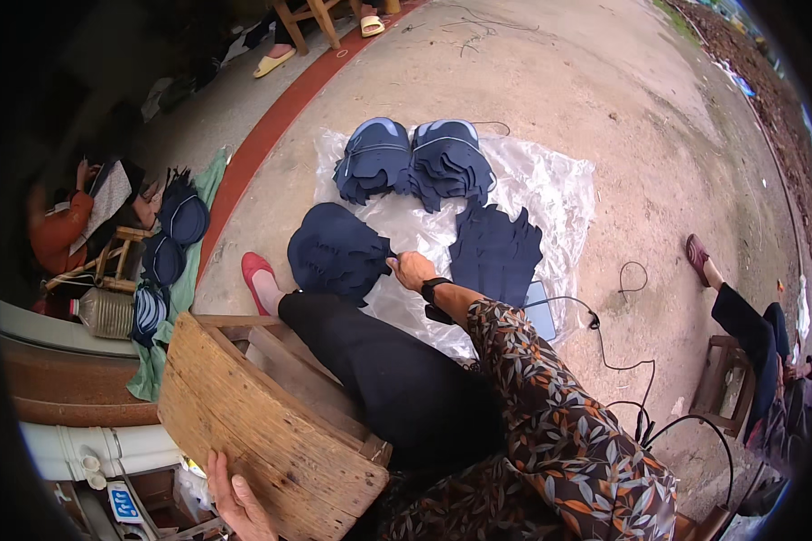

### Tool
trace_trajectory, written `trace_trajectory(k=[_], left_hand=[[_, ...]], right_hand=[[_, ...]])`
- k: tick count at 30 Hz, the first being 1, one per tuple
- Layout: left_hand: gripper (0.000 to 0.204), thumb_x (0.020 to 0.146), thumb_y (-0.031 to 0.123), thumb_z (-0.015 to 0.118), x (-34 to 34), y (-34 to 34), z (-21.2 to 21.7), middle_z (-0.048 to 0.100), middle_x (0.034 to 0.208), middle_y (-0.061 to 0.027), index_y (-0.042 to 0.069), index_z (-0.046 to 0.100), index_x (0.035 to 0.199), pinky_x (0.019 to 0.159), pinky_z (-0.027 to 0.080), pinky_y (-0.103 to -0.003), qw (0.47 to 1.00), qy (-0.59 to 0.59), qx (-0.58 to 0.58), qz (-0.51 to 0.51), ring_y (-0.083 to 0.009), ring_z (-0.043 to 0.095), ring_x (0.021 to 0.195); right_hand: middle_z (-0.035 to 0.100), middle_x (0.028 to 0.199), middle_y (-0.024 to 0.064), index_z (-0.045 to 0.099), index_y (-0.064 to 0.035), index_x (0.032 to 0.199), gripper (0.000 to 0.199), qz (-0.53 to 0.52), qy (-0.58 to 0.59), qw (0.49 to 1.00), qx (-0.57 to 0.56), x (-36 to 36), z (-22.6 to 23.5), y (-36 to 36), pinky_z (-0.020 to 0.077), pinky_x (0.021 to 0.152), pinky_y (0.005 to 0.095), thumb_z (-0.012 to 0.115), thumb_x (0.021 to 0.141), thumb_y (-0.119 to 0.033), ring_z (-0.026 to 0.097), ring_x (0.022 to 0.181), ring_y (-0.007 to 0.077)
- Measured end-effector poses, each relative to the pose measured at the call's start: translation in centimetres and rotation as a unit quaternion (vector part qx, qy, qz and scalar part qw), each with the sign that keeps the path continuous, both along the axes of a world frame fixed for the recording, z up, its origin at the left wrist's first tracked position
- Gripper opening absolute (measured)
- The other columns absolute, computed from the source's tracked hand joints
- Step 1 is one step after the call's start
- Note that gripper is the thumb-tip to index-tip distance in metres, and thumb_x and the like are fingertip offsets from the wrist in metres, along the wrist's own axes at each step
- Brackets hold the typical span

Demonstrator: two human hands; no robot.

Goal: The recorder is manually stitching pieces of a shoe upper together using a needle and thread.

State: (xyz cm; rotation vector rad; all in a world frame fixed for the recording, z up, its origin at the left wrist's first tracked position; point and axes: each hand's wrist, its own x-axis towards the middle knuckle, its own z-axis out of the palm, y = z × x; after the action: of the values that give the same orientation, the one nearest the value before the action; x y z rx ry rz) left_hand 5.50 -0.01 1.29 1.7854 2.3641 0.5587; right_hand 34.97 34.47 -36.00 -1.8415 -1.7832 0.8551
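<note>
My right hand, with a black watch on the wrist and a floral sleeve, reaches over my black trouser leg and pinches the edge of a stack of navy fabric pieces. That stack lies on a clear plastic sheet spread on the concrete ground. A second flat navy stack lies just right of the hand. Two stacks of navy pieces with light trim sit further out. My left hand grips the lower edge of a tilted wooden stool beside my leg.
My red shoe rests by the sheet. Black cables trail over the ground at right, near a seated person's leg and shoe. At left, more navy stacks lie on a green cloth beside a plastic bottle and another seated person.
</note>
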Motion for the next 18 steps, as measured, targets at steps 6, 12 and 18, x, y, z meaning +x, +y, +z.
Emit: trace_trajectory(k=[6,12,18], left_hand=[[0.048,0.106,0.027,0.054,2.1,0.1,0.2,0.046,0.15,-0.0296,-0.009,0.054,0.138,0.119,0.03,-0.047,0.997,0.064,-0.007,-0.033,-0.043,0.042,0.141],[0.05,0.104,0.025,0.057,3.3,0.3,-0.2,0.046,0.149,-0.0323,-0.01,0.051,0.14,0.119,0.032,-0.049,0.992,0.116,0.013,-0.054,-0.0456,0.044,0.139],[0.05,0.105,0.025,0.056,3.1,-0.1,0.1,0.047,0.148,-0.0326,-0.008,0.05,0.142,0.118,0.033,-0.05,0.987,0.146,-0.007,-0.063,-0.0469,0.044,0.138]], right_hand=[[0.072,0.093,0.0212,0.056,0.0016,0.107,0.074,-0.308,-0.161,0.937,-0.044,17.0,-2.0,-6.7,0.0572,0.075,0.0477,0.079,0.076,-0.062,0.072,0.089,0.0395],[0.071,0.104,0.0224,0.06,0.0002,0.111,0.072,-0.365,-0.159,0.913,-0.091,21.3,-2.1,-10.9,0.0558,0.088,0.0456,0.09,0.069,-0.051,0.069,0.105,0.0381],[0.073,0.103,0.0247,0.07,0.003,0.096,0.047,-0.233,-0.196,0.941,-0.149,22.3,-2.4,-9.9,0.0585,0.081,0.0469,0.08,0.082,-0.041,0.072,0.094,0.0398]])
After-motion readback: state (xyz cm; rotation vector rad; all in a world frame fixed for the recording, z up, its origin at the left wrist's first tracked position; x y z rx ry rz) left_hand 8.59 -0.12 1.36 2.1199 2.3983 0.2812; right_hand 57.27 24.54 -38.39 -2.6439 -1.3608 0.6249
